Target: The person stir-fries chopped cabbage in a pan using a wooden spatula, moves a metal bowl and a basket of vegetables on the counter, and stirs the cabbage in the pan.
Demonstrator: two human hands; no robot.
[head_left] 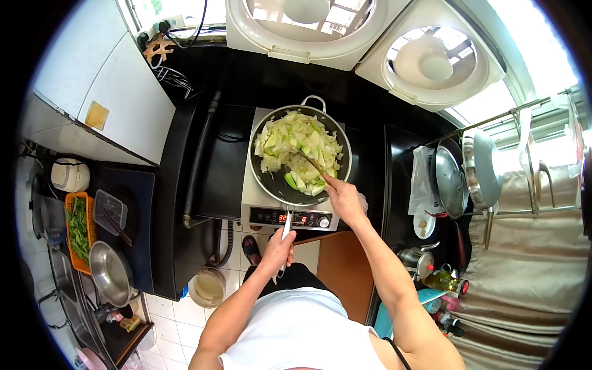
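A deep frying pan [269, 185] full of chopped pale-green cabbage [300, 143] sits on an induction cooker [246, 198] with lit red digits. My left hand [279, 250] is closed around the pan's long handle [288, 223], in front of the control panel. Over the pan's right rim, my right hand [346, 200] grips a brown spatula [316, 164]. Its far end is buried among the cabbage pieces, so its shape cannot be made out. Bare dark pan bottom shows at the lower left of the cabbage.
On the left are an orange basket [90, 245] of green vegetables, a plastic container [111, 213] and a metal bowl [111, 273]. A bucket [207, 287] stands on the floor. Lids [450, 179] hang at the right, above a kettle [417, 261] and bottles. Exhaust fans [431, 65] line the back.
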